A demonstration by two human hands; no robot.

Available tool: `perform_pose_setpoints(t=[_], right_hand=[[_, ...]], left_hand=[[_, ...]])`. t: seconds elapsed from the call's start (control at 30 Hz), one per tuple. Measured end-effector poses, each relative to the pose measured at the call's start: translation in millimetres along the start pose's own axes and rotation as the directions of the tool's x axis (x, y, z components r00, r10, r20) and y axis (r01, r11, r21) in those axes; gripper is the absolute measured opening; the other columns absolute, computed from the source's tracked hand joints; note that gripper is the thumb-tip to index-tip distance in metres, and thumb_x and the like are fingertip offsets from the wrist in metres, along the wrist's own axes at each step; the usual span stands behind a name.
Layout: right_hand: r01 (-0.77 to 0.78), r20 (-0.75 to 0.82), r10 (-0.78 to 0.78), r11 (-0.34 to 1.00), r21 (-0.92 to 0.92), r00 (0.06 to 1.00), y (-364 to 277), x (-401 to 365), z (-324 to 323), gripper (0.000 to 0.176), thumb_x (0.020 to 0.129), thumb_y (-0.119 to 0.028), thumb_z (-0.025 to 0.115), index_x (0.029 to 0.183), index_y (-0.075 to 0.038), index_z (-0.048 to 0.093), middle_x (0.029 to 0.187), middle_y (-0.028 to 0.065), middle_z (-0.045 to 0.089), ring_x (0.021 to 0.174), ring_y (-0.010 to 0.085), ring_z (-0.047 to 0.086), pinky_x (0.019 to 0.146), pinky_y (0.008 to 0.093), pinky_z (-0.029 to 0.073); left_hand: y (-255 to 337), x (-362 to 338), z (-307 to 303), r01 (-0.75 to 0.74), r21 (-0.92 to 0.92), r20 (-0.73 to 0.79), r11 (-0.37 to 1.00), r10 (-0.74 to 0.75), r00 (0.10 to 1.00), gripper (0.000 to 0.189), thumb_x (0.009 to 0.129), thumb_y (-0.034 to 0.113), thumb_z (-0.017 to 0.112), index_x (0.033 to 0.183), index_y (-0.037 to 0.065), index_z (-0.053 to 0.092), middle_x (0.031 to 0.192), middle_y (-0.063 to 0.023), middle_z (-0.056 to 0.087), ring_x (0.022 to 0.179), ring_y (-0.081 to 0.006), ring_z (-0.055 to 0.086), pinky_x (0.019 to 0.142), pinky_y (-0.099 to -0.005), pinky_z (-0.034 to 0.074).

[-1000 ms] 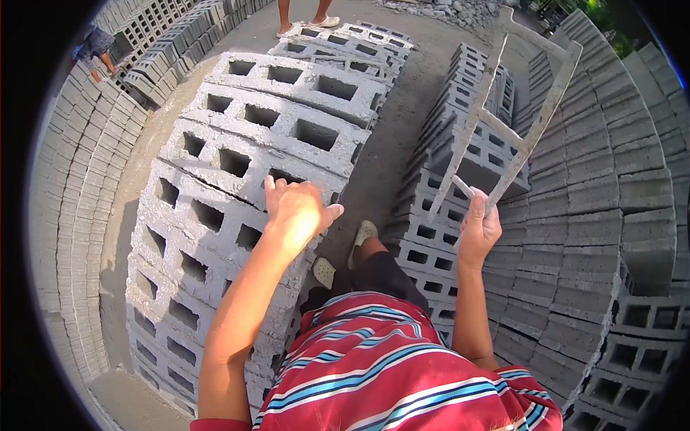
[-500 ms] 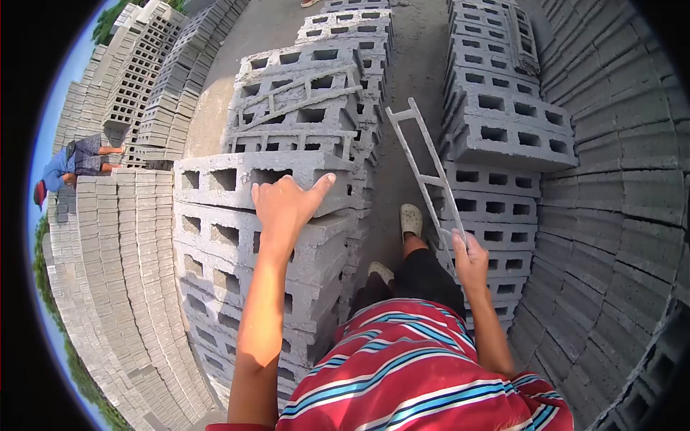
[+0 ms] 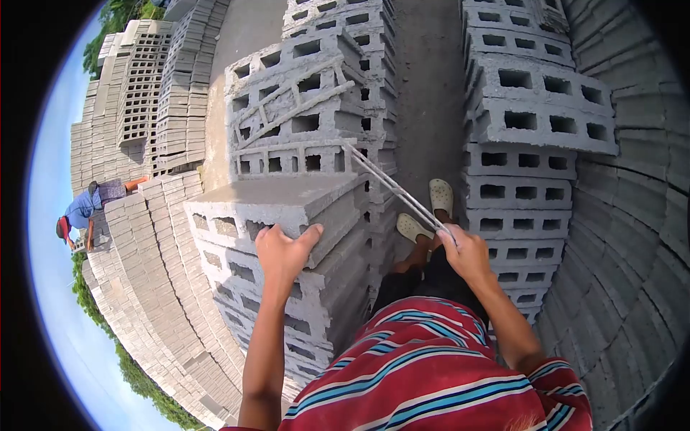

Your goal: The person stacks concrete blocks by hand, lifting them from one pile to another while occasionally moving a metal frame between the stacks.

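Note:
A hollow concrete block (image 3: 269,190) tops the stack in front of me. My left hand (image 3: 282,248) has its fingers hooked into a hole in that block and the thumb over its corner, so it is closed on it. In my right hand (image 3: 466,253) is one end of a thin, ladder-shaped frame (image 3: 394,185), gripped in closed fingers. The frame slants up and leftward, seen almost edge-on, its far end overlapping the block stack behind.
Similar ladder-shaped frames (image 3: 310,111) lie against blocks farther back. A narrow dirt aisle (image 3: 429,93) runs between the stacks, my clogs (image 3: 440,197) standing in it. Block stacks (image 3: 546,126) rise at right. Far left, another person (image 3: 80,212) bends over a stack.
The ladder-shaped frame has swung left and turned nearly edge-on in my right hand. The block's top face now shows. My view has shifted, and the far person has bent forward.

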State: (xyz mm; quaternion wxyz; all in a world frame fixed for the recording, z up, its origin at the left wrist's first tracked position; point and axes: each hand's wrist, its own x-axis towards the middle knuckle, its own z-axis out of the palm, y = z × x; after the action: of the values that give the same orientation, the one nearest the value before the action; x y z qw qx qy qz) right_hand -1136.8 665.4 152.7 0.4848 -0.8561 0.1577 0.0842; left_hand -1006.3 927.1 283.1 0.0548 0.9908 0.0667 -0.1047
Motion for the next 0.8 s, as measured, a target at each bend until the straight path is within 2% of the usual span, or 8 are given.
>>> perform_pose_setpoints(t=[0.1,0.2,0.37,0.47,0.67,0.73,0.77,0.8], right_hand=[[-0.015,0.010,0.015,0.996,-0.088,1.000,10,-12,-16,0.020,0.084,-0.027,0.055,0.087,-0.008,0.062,0.071,0.0145,0.062,0.064,0.0349,0.060,0.055,0.0427,0.046],[-0.072,0.038,0.080,0.985,-0.160,0.996,15,-20,-29,0.019,0.084,-0.026,0.054,0.087,-0.010,0.062,0.070,0.0143,0.061,0.064,0.0348,0.059,0.054,0.0429,0.046],[-0.054,0.041,0.063,0.978,-0.202,0.997,3,0,-10,0.020,0.085,-0.027,0.052,0.086,-0.009,0.060,0.068,0.0152,0.061,0.062,0.0360,0.059,0.054,0.0441,0.046],[-0.040,0.006,0.042,0.982,-0.183,0.999,-25,33,7,0.023,0.086,-0.029,0.051,0.086,-0.009,0.060,0.069,0.0158,0.061,0.062,0.0369,0.058,0.054,0.0452,0.045],[-0.094,-0.053,0.086,0.983,-0.156,0.995,-43,61,23,0.024,0.086,-0.030,0.051,0.087,-0.007,0.060,0.069,0.0168,0.061,0.062,0.0374,0.058,0.055,0.0461,0.045],[-0.093,-0.059,0.085,0.984,-0.152,0.995,-30,42,16,0.024,0.086,-0.030,0.050,0.087,-0.007,0.060,0.069,0.0171,0.061,0.062,0.0375,0.058,0.054,0.0461,0.045],[-0.135,-0.011,0.135,0.979,-0.155,0.991,-24,31,8,0.025,0.087,-0.030,0.050,0.088,-0.007,0.059,0.068,0.0174,0.061,0.062,0.0379,0.058,0.054,0.0461,0.044],[-0.175,0.031,0.181,0.973,-0.152,0.983,-20,18,0,0.024,0.087,-0.029,0.050,0.088,-0.007,0.059,0.069,0.0174,0.061,0.063,0.0380,0.058,0.054,0.0459,0.044]], left_hand=[[15,0,-11,0.118,-0.064,0.111,0.991,-0.110,0.988,0.057,0.056,0.044,0.073,0.057,-0.009,0.052,0.064,-0.0247,0.055,0.078,-0.0389,0.051,0.075,-0.0426,0.040],[15,2,-13,0.157,-0.046,0.157,0.987,-0.148,0.976,0.056,0.056,0.042,0.074,0.056,-0.009,0.052,0.061,-0.0239,0.054,0.074,-0.0385,0.051,0.073,-0.0423,0.040],[15,3,-17,0.038,0.028,0.097,0.999,-0.040,0.994,0.051,0.056,0.038,0.075,0.057,-0.009,0.054,0.056,-0.0211,0.056,0.052,-0.0319,0.055,0.056,-0.0397,0.043],[14,5,-20,0.019,0.004,0.125,1.000,-0.020,0.992,0.051,0.056,0.037,0.074,0.056,-0.009,0.053,0.054,-0.0202,0.055,0.051,-0.0308,0.054,0.055,-0.0394,0.043],[18,9,-25,0.102,0.038,0.207,0.994,-0.108,0.972,0.048,0.056,0.036,0.075,0.056,-0.007,0.053,0.052,-0.0148,0.053,0.050,-0.0248,0.052,0.054,-0.0374,0.042],[14,8,-22,0.117,-0.014,0.203,0.993,-0.112,0.973,0.051,0.055,0.038,0.074,0.053,-0.008,0.052,0.053,-0.0198,0.053,0.056,-0.0317,0.053,0.061,-0.0398,0.043],[13,9,-20,0.125,-0.045,0.196,0.991,-0.113,0.974,0.053,0.055,0.039,0.074,0.052,-0.008,0.051,0.053,-0.0223,0.054,0.060,-0.0352,0.054,0.064,-0.0410,0.043],[18,9,-24,0.173,-0.059,0.242,0.983,-0.154,0.958,0.052,0.055,0.038,0.074,0.052,-0.008,0.051,0.055,-0.0224,0.054,0.059,-0.0341,0.055,0.064,-0.0399,0.044]])
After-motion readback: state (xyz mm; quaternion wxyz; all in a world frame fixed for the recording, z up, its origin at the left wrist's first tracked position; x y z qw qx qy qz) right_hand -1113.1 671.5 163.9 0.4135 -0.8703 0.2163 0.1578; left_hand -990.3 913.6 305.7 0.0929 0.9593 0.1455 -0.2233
